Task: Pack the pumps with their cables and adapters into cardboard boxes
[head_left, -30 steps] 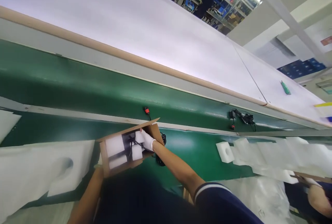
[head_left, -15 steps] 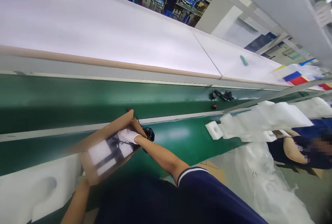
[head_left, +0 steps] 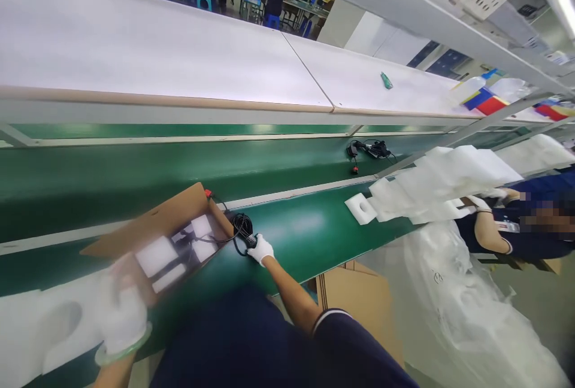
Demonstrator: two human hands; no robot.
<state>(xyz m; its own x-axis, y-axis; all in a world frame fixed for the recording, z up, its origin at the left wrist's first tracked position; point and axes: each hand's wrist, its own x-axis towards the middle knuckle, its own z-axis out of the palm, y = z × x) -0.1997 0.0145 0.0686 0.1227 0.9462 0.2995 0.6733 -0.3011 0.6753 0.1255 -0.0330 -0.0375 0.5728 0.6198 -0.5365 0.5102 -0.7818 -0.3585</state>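
My right hand [head_left: 261, 250], in a white glove, is closed on the near end of a coiled black cable [head_left: 242, 226] just right of the box. An open cardboard box [head_left: 168, 214] lies tilted on the green bench. Inside it are white foam blocks [head_left: 156, 255] and a dark item between them, whose kind I cannot make out. A thin black lead crosses the box's right wall. My left hand [head_left: 123, 313], also gloved, is smeared by motion at the box's left end, beside a white foam sheet [head_left: 58, 325]. Its fingers are not clear.
Another black cable bundle [head_left: 375, 148] lies farther along the green surface [head_left: 296, 220]. White foam pieces [head_left: 444, 181] are stacked at right, near a co-worker [head_left: 498, 226]. Clear plastic bags [head_left: 467, 304] and flat cardboard [head_left: 354, 298] lie below. A white shelf [head_left: 179, 58] runs above.
My right hand has come out of the box and moved right to the black cable. My left hand has shifted up and left at the box's left end. The view has turned slightly.
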